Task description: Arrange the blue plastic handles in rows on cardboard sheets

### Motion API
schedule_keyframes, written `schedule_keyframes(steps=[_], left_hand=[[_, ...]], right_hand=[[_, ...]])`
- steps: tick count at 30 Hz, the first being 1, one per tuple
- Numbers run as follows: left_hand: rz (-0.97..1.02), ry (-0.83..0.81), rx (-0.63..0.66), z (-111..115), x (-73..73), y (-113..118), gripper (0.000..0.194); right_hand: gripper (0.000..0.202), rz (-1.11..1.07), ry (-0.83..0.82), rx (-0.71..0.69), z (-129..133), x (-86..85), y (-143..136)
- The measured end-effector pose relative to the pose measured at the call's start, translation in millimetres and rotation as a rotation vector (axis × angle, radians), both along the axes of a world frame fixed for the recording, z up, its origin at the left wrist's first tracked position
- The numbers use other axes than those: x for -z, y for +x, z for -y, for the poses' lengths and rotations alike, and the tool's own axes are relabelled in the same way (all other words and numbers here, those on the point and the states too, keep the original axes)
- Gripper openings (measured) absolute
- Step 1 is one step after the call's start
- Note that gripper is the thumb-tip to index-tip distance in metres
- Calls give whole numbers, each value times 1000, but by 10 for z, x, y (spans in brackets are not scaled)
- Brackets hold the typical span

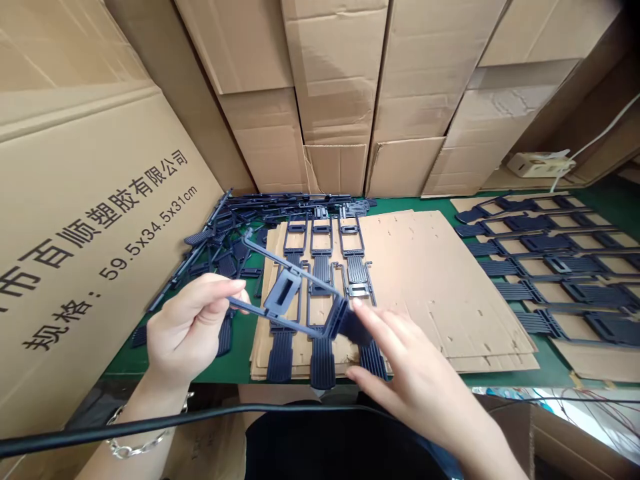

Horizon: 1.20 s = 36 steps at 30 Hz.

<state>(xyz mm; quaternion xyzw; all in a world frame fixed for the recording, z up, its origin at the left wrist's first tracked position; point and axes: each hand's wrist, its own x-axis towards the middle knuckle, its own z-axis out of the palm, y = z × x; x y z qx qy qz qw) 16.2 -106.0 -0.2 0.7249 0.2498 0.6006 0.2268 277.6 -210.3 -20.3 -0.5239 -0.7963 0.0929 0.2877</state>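
Observation:
My left hand (193, 323) pinches one leg of a dark blue plastic frame (283, 291), which it holds tilted in the air. Beside the frame's ribbed end is my right hand (400, 353), its thumb and fingers spread, fingertips at or very near that end; contact is hard to make out. Below the held frame, several similar dark frames (321, 270) lie in columns on a stack of cardboard sheets (430, 287).
A tangled pile of dark plastic parts (225, 250) lies at the left rear. More frames (545, 267) rest on cardboard at the right. Cardboard boxes (335, 80) wall the back, and a printed carton (100, 220) stands left. A black cable (200, 418) crosses the foreground.

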Motion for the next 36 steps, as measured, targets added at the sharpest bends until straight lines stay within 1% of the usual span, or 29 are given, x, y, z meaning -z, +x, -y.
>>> schedule_keyframes(steps=[2,3,5,7,9,10,12,14,15,17,18,19,20,22,25,29,33,36], left_hand=[[-57,-29,128,26,61,-39,24],[-57,-51,153,45,93,-51,26],[-6,-107,129,92,150,-49,25],[36,-161,50,141,196,-18,24],[54,-229,-20,173,233,21,28],[66,-266,-39,180,252,34,32],[120,-345,-80,180,302,29,35],[219,-402,-168,178,388,-34,32],[263,-417,-247,180,448,-88,29],[304,-440,-430,196,598,-231,26],[293,-462,-509,207,680,-312,26],[267,-504,-560,219,761,-394,27],[236,-555,-583,229,836,-472,28],[149,-618,-632,236,949,-603,29],[25,-610,-718,206,1020,-719,27],[13,-629,-700,130,1023,-758,28],[-18,-616,-688,100,1025,-735,27],[-16,-616,-683,111,1035,-705,26]], right_hand=[[56,-44,-46,-17,30,47,-90],[56,-76,-65,-19,43,67,-128],[58,-138,-115,-38,54,88,-179],[59,-188,-174,-61,46,89,-186],[60,-222,-214,-59,18,90,-135],[59,-232,-211,-35,-5,97,-84],[58,-235,-170,84,-73,133,64],[57,-190,-131,315,-168,195,262],[58,-146,-143,455,-221,233,370],[61,-43,-223,710,-320,315,579],[62,6,-279,799,-362,355,672],[63,53,-335,859,-397,393,752],[64,93,-388,895,-424,426,816],[67,151,-456,930,-461,472,897],[69,205,-477,941,-497,488,918],[71,277,-459,884,-530,461,862],[70,326,-441,888,-523,454,833],[71,330,-403,881,-510,457,863]])
